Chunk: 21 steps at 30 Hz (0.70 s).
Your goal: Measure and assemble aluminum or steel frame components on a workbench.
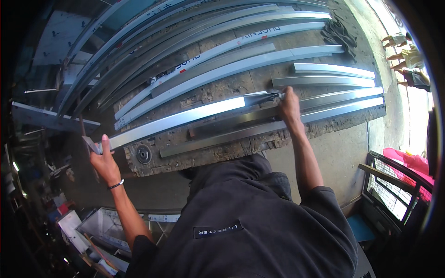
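A long silver metal bar [181, 120] slants across the near part of the workbench. My left hand [105, 163] closes around its left end, thumb up along the metal, beside a flat angled piece [90, 142]. My right hand [290, 107] is a closed fist near the bar's right end. From that fist a dark, film-like strip [260, 97] runs to the bar's bright face, widening toward it; its exact kind is unclear. Two more metal bars [222, 141] lie beneath and nearer to me. A round dark disc [144, 154] rests at the bench's near left corner.
Several long metal profiles [222, 69] spread over the worn wooden workbench [241, 150], with short lengths [333, 70] at the right. A dark cloth [340, 34] lies at the far right. A metal-framed mesh rack [391, 190] with pink material stands right; other people [410, 60] are beyond.
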Motion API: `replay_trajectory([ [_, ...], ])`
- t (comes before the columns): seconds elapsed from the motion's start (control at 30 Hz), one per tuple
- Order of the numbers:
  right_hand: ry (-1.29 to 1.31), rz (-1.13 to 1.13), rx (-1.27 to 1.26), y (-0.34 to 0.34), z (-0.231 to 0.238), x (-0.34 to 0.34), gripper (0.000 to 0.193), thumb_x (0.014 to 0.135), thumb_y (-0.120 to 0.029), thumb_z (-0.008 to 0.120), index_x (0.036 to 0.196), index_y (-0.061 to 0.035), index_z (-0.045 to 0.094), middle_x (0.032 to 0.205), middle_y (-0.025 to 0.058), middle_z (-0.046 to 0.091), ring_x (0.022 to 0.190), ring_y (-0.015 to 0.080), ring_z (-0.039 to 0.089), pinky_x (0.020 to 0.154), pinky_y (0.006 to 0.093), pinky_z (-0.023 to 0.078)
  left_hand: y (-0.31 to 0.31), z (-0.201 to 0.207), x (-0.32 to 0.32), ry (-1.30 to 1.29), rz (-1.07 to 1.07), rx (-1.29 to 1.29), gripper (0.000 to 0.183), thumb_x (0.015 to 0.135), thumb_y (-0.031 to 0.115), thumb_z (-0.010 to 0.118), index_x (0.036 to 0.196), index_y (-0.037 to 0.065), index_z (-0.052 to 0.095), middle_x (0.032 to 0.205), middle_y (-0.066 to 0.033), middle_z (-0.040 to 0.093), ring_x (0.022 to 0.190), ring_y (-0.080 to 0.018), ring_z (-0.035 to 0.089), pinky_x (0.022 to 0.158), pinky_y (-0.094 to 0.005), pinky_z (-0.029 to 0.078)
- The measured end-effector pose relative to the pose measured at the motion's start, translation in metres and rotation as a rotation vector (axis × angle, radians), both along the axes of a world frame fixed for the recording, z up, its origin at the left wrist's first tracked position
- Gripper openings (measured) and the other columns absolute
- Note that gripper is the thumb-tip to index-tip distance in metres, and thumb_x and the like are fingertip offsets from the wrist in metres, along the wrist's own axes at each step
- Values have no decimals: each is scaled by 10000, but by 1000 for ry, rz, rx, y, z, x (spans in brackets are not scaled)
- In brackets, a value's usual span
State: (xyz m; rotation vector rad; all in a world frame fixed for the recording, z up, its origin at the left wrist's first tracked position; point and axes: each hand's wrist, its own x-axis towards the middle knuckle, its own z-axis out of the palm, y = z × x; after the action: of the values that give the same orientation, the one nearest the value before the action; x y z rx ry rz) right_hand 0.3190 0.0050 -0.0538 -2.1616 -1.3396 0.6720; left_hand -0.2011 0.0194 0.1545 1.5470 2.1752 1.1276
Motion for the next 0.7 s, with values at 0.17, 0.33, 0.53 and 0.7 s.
replay_trajectory([
  [0.17,-205,-11,32,3,8,70,267,789,88,562,1052,49,533,1033,304,643,989,465,642,889,509,502,5,-40,-45,-168,-14,-32,366,948,365,739,827,48,602,740,11,580,612,-68,508,536,-243,401],
  [0.33,-307,-22,-58,-2,-3,111,237,799,72,554,1033,52,523,1039,321,632,1013,502,623,877,537,496,6,-101,-76,-348,75,-123,386,926,395,758,759,119,545,660,55,517,491,-8,378,443,-192,252],
  [0.53,-393,-172,-143,-15,-13,181,194,837,26,513,1029,49,514,1060,343,622,997,506,630,879,578,505,0,-159,-107,-445,88,-211,366,917,398,766,780,145,541,652,74,502,484,-4,372,431,-187,244],
  [0.7,-514,-232,-56,-65,23,287,149,903,-36,552,1031,39,565,979,300,677,946,472,672,846,519,536,-27,-173,-174,-528,205,-236,331,939,395,741,839,127,575,678,50,541,512,-24,421,415,-187,264],
])
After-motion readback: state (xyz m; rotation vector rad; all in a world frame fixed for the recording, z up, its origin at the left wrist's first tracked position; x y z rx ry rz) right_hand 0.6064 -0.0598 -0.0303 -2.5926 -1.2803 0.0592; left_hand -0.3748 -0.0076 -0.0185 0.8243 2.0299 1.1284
